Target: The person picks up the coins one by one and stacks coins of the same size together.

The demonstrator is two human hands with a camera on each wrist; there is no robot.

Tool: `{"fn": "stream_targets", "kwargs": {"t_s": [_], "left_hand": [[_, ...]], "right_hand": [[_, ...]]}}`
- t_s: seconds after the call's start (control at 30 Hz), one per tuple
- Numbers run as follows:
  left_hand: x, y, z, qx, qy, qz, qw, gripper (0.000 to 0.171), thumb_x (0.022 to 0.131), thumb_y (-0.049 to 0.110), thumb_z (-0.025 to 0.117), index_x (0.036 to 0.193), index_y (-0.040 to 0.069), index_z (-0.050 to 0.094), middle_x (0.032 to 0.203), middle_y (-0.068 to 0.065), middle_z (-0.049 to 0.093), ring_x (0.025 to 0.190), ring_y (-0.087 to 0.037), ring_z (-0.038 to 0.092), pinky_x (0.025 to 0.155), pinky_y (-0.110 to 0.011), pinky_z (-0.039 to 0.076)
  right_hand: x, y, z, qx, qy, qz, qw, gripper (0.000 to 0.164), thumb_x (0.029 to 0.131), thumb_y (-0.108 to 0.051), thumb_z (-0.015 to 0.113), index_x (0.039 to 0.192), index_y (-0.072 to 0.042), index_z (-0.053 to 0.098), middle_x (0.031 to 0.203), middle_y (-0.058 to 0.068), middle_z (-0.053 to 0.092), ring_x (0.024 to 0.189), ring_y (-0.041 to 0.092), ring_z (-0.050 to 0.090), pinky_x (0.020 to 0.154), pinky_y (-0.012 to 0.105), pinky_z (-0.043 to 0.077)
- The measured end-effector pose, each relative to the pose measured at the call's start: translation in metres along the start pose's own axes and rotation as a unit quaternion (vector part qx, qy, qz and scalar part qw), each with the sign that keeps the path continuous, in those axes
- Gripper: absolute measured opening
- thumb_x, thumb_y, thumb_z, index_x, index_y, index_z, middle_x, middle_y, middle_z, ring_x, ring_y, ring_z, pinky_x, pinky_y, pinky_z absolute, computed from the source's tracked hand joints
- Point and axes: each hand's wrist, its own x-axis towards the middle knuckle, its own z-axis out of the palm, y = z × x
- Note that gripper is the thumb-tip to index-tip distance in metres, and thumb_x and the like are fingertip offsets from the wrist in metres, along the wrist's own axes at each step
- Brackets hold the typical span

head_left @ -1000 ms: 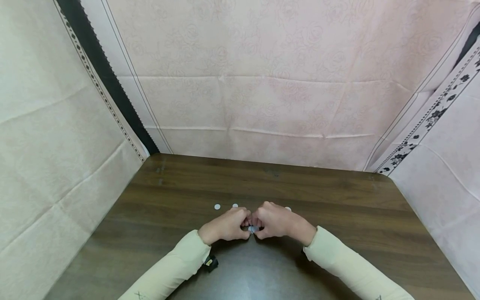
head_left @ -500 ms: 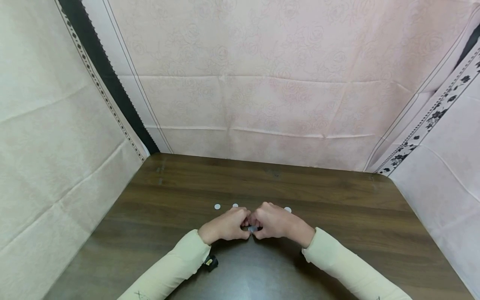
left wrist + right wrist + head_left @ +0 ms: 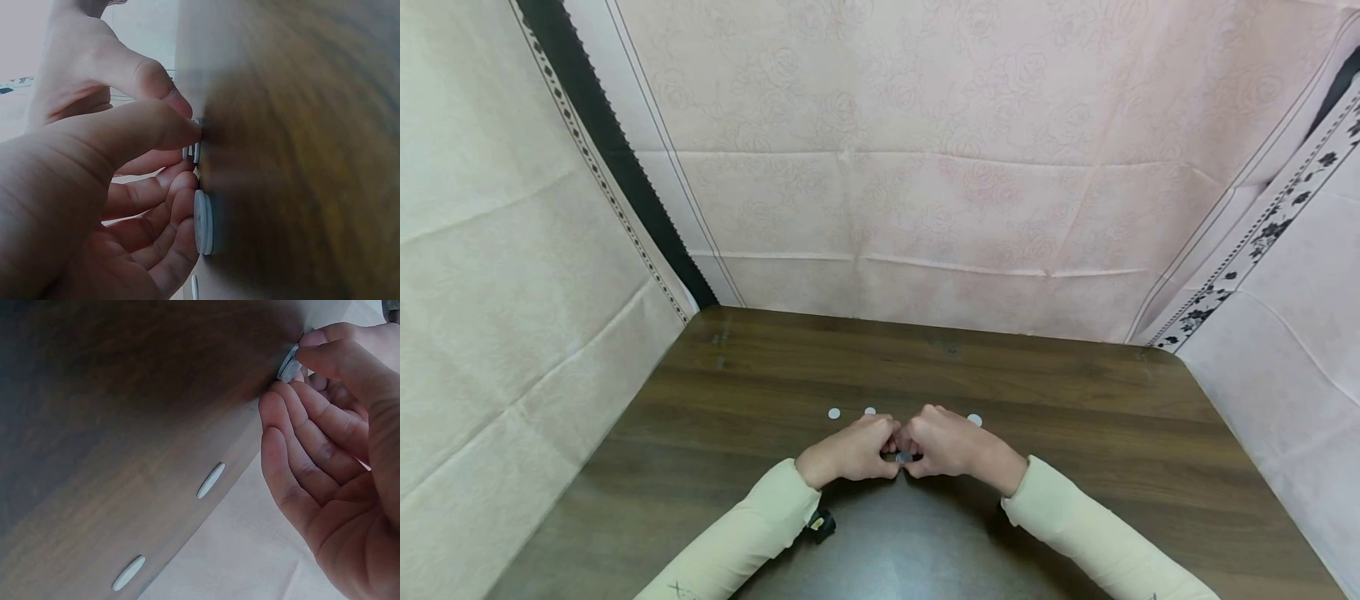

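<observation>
Small white discs (image 3: 903,457) lie between my two hands, low over the table, one against another in the right wrist view. My left hand (image 3: 859,448) curls in from the left, its thumb and forefinger at the disc edge (image 3: 197,150). From the other side my right hand (image 3: 951,442) meets it, thumb and fingertips on the same overlapping discs (image 3: 288,364). The fingers of both hands touch or nearly touch, so part of the discs is hidden. Two discs stacked face to face (image 3: 203,222) stand by the left hand's lower fingers in the left wrist view.
On the brown wooden table (image 3: 820,358) beyond the hands lie a white disc (image 3: 834,413) at left, another disc (image 3: 870,411) partly behind the left hand, and a disc (image 3: 974,419) behind the right wrist. Patterned cloth (image 3: 925,208) hangs around the table.
The discs between the hands look more lined up, showing as one round shape where two overlapping ones showed before. My right hand has shifted very slightly left; the left hand stays in place.
</observation>
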Motion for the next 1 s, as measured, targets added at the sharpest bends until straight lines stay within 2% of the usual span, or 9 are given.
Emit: {"fn": "stream_targets", "kwargs": {"t_s": [0.23,0.43,0.63,0.73,1.0], "left_hand": [[0.0002,-0.0006,0.0002,0.0,-0.004,-0.004,1.0,0.017,0.086,0.008,0.077,0.087,0.009,0.061,0.083,0.0,0.053,0.076,-0.008,0.043,0.067,-0.022,0.038],[0.0002,0.0,-0.0005,-0.002,-0.003,-0.001,1.0,0.015,0.086,0.008,0.076,0.087,0.008,0.061,0.082,-0.001,0.053,0.076,-0.008,0.043,0.068,-0.023,0.037],[0.0008,-0.0007,0.0003,-0.001,0.0,0.006,1.0,0.014,0.086,0.007,0.075,0.088,0.008,0.061,0.083,-0.001,0.054,0.077,-0.009,0.044,0.07,-0.024,0.039],[0.0011,-0.0011,0.0006,-0.006,0.001,0.008,0.9999,0.014,0.085,0.006,0.075,0.09,0.008,0.063,0.085,-0.001,0.056,0.078,-0.008,0.045,0.07,-0.023,0.04],[0.0006,-0.0013,0.0003,-0.008,-0.002,0.007,0.9999,0.013,0.086,0.005,0.075,0.094,0.008,0.065,0.086,0.001,0.056,0.079,-0.009,0.046,0.071,-0.022,0.04]], "right_hand": [[-0.0005,0.0012,0.0007,0.006,0.001,0.002,1.0,0.017,0.084,-0.009,0.083,0.076,-0.01,0.068,0.064,-0.013,0.053,0.057,-0.008,0.039,0.053,0.01,0.036],[-0.0016,0.0032,0.0011,0.03,-0.002,0.008,1.0,0.013,0.083,-0.004,0.082,0.082,-0.011,0.071,0.074,-0.008,0.069,0.066,-0.009,0.058,0.061,0.011,0.049],[-0.0028,0.0039,0.0,0.043,-0.013,0.019,0.999,0.011,0.085,-0.003,0.081,0.09,-0.01,0.074,0.084,-0.001,0.077,0.075,-0.001,0.069,0.066,0.013,0.053],[-0.0034,0.0044,-0.0003,0.047,-0.014,0.023,0.999,0.012,0.085,-0.003,0.081,0.091,-0.01,0.074,0.085,0.0,0.077,0.076,-0.001,0.07,0.067,0.013,0.054],[-0.0039,0.0056,-0.0002,0.056,-0.014,0.031,0.998,0.011,0.086,-0.004,0.082,0.085,-0.01,0.073,0.075,-0.007,0.071,0.065,-0.008,0.061,0.062,0.013,0.052]]}}
